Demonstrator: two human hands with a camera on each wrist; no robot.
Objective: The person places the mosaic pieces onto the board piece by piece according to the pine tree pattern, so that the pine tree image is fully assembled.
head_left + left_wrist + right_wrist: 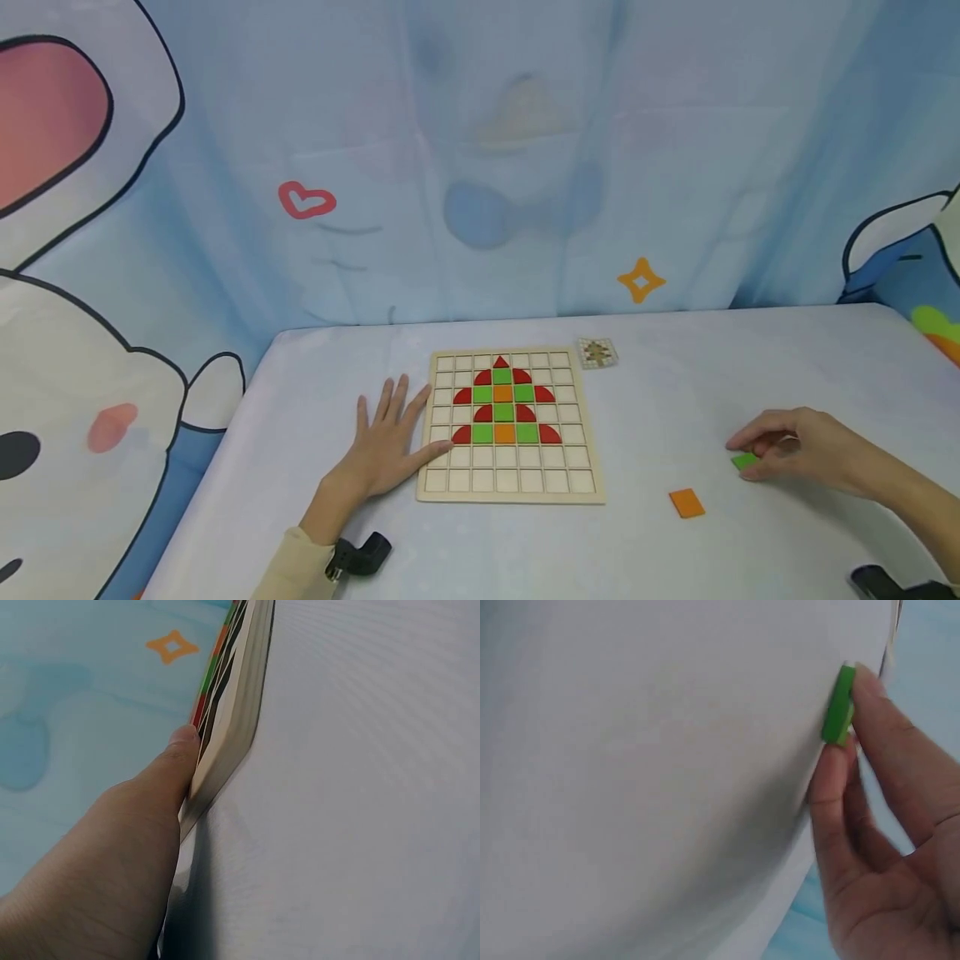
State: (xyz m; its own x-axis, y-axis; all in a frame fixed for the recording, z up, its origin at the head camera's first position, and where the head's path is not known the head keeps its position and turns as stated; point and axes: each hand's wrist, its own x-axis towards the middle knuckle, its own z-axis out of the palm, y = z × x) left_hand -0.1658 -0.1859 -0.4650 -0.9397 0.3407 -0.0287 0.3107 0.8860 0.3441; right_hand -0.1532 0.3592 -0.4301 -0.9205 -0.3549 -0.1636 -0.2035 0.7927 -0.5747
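Observation:
A wooden grid board [510, 500] lies on the table, bearing a tree-like pattern of red, green and orange tiles below a red triangle [501, 362]. My left hand [381, 450] rests at its left side with fingers spread, the thumb over the border. In the left wrist view that thumb [169, 765] lies on the board's edge. Off to the right, my right hand [806, 450] pinches a green square tile [742, 461] between thumb and fingers. The right wrist view shows this green tile [838, 705] edge-on at the fingertips, close over the table.
An orange square tile [687, 502] lies on the white tablecloth [637, 558] between the board and my right hand. Beside the board's upper right corner is a small pattern card [597, 352]. A blue printed curtain [510, 275] hangs behind the table.

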